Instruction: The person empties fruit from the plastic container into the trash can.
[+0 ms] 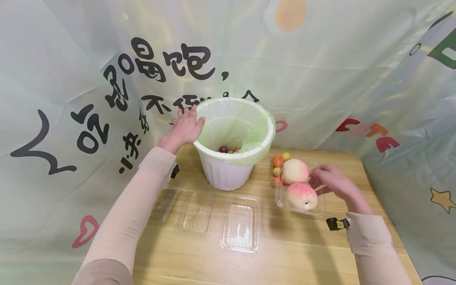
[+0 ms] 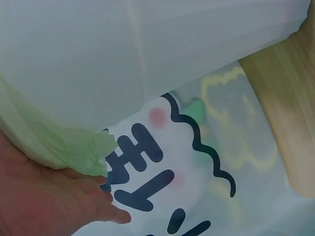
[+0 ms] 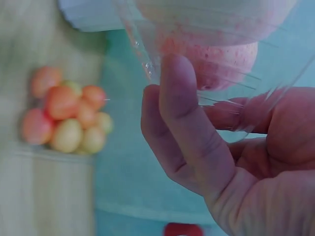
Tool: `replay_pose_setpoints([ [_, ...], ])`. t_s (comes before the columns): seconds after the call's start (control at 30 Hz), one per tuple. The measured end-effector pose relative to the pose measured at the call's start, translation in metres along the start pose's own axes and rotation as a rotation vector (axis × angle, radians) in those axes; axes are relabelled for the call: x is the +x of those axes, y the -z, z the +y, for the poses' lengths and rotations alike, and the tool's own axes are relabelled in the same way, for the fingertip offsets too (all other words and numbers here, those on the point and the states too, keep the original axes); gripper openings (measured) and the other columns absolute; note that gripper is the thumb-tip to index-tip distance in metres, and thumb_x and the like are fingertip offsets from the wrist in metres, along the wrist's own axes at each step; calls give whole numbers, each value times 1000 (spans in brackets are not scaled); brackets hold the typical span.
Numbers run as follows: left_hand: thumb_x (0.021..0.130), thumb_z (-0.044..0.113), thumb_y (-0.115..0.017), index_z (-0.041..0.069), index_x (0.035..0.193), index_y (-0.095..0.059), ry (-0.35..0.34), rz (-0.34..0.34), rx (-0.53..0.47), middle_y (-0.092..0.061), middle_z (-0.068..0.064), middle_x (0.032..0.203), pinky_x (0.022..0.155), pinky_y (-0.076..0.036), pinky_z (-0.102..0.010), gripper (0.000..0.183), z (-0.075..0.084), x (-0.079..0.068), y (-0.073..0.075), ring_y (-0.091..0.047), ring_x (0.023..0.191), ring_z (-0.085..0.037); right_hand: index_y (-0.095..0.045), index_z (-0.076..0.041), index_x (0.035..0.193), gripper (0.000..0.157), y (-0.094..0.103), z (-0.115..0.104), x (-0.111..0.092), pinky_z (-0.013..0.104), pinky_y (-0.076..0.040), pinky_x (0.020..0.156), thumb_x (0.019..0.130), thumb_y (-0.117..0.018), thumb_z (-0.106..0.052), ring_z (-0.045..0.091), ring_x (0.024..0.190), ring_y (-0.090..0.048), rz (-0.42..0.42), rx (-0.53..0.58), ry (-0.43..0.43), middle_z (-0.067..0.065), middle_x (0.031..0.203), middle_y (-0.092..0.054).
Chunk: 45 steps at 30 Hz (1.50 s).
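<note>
My right hand (image 1: 331,180) grips one side of a clear plastic box (image 1: 283,200) that holds two pink-and-white peaches (image 1: 302,196). Close up in the right wrist view, curled fingers (image 3: 189,123) lie along the box's wall. At the bin, my left hand (image 1: 185,126) rests by the left rim with its fingers extended. The tall white bin (image 1: 228,174) has a pale green bag (image 1: 261,136) lining it and folded over the rim. Several small dark and reddish round fruits (image 1: 223,149) lie at its bottom.
Behind the held box, small orange and yellow fruits (image 3: 64,103) sit in a group on the wooden table (image 1: 285,253). Clear boxes stand in a row in front of the bin, the right one (image 1: 240,225) nearest me. Printed cloth (image 1: 320,79) encloses the table's back and sides.
</note>
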<state>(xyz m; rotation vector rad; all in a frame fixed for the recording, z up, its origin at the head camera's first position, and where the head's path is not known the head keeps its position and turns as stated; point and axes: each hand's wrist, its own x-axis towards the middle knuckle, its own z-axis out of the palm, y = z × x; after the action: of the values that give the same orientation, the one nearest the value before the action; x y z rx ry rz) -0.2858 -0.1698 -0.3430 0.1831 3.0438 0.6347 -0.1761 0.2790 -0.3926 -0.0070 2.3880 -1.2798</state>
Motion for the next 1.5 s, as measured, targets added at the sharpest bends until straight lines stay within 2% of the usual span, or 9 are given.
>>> replay_pose_setpoints([
  [0.1, 106, 46, -24, 4, 159, -1, 4, -6, -3, -1, -31, 162, 116, 0, -70, 72, 0, 0, 1, 4, 149, -50, -55, 15, 114, 38, 11, -18, 0, 38, -62, 69, 104, -39, -18, 16, 77, -67, 4, -11, 9, 8, 87, -67],
  [0.3, 106, 46, -23, 5, 159, 1, 9, -15, -9, 0, -30, 162, 116, 2, -69, 71, 0, -1, 1, 5, 149, -49, -57, 14, 113, 40, 27, -49, 1, 40, -62, 70, 104, -41, -21, 18, 77, -69, 34, -66, 18, 6, 85, -70],
  [0.6, 106, 46, -24, 5, 159, 0, 7, -8, -2, -1, -30, 162, 116, 1, -70, 72, 0, -1, 1, 3, 150, -49, -60, 12, 113, 40, 42, -82, 12, 38, -62, 72, 103, -46, -24, 19, 77, -70, 34, -87, 19, 4, 83, -71],
  [0.83, 106, 46, -25, 4, 159, -1, 0, 3, -9, -3, -30, 162, 116, 1, -69, 72, -1, -1, 1, 2, 150, -49, -60, 10, 110, 37, 44, -109, 22, 37, -62, 73, 103, -43, -22, 18, 78, -70, 46, -58, 19, 2, 81, -70],
  [1.1, 106, 46, -25, 5, 160, -2, 4, 5, -14, -3, -30, 162, 116, 1, -69, 72, -2, 0, 0, 2, 150, -49, -57, 10, 111, 32, 44, -142, 31, 32, -61, 70, 101, -45, -18, 16, 69, -70, 63, 25, 45, 1, 73, -70],
  [1.33, 106, 47, -24, 6, 160, 0, 8, -1, -14, -1, -29, 163, 116, 1, -69, 72, -2, 0, -1, 3, 150, -49, -57, 10, 110, 30, 38, -161, 44, 33, -61, 73, 100, -45, -17, 18, 69, -73, 67, 69, 69, 4, 75, -72],
  [1.5, 106, 46, -24, 6, 160, 0, 7, 2, -17, -1, -29, 163, 116, 1, -69, 72, -2, 1, -1, 3, 150, -48, -56, 10, 108, 28, 32, -175, 54, 33, -61, 72, 98, -46, -13, 18, 66, -73, 90, 93, 78, 5, 70, -70],
])
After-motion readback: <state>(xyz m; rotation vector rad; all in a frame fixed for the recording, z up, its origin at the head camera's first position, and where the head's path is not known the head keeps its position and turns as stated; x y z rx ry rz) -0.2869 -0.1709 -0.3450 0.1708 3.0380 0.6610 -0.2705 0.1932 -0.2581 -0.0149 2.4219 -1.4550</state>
